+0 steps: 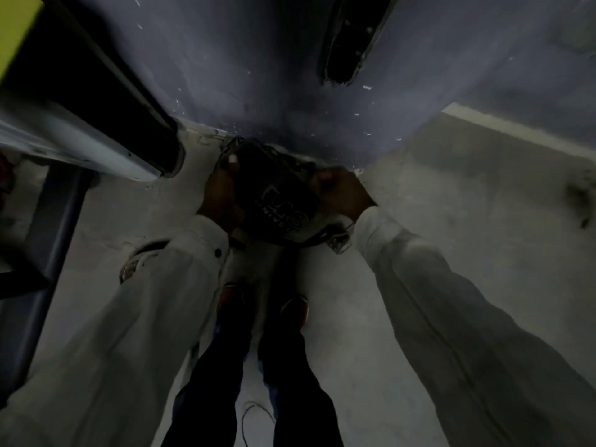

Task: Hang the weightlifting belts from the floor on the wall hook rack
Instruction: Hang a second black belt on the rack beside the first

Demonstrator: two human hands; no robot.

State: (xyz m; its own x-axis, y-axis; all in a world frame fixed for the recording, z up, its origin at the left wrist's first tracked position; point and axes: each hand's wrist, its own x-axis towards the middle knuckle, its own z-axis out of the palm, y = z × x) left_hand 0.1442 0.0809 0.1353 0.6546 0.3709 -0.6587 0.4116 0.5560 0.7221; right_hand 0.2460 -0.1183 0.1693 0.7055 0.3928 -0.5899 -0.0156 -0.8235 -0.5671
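1. While the person bends over, a dark weightlifting belt (277,201) with pale printed lettering sits low between the two hands, right where the blue-grey wall (258,75) meets the concrete floor (451,204). Whether it rests on the floor or is just clear of it cannot be told in this dim light.
2. The left hand (222,188) grips the belt's left edge, with the thumb laid over the top of the band. Its other fingers are hidden behind the belt.
3. The right hand (338,191) holds the opposite edge with its fingers curled round it. How tightly they close is too dark to judge.
4. A metal buckle (338,241) hangs at the belt's near right end, below the right wrist.
5. Judging by its broad, curved shape, the belt is probably stiff and fairly heavy, and it will likely keep its bend rather than drape. The wide back panel gives the surest hold. The buckle end may swing and knock the wall when lifted.
6. High on the wall hangs a dark long shape (351,37), possibly another belt. The hook rack itself is not visible here.
7. The person's shoes (295,311) stand just behind the belt.
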